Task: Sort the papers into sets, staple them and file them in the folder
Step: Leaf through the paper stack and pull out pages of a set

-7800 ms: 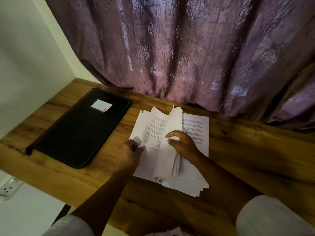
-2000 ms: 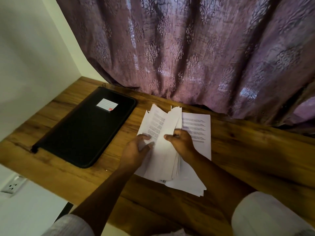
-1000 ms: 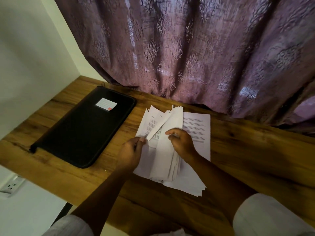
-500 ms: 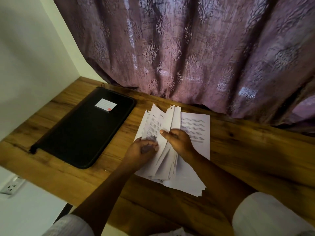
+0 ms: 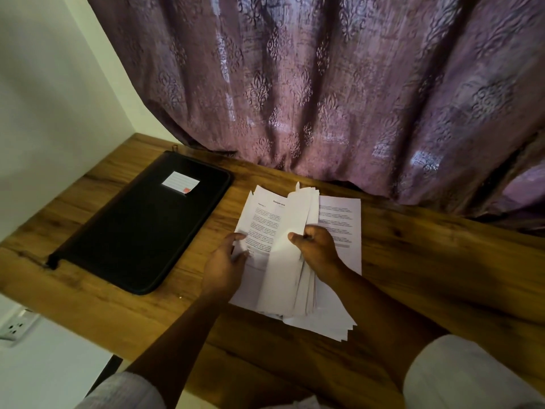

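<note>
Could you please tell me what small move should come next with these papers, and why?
Probably the left hand should draw out the printed sheet it pinches and lay it on the desk toward the folder, starting a set: the right hand holds the other papers lifted clear, so that sheet looks free.

Dim light is glinting on folds of the purple curtain (image 5: 324, 84); the papers (image 5: 339, 219) are showing brightest; the bench (image 5: 442, 276) is lying shadowed; wide-angle distortion is bowing the edges.
</note>
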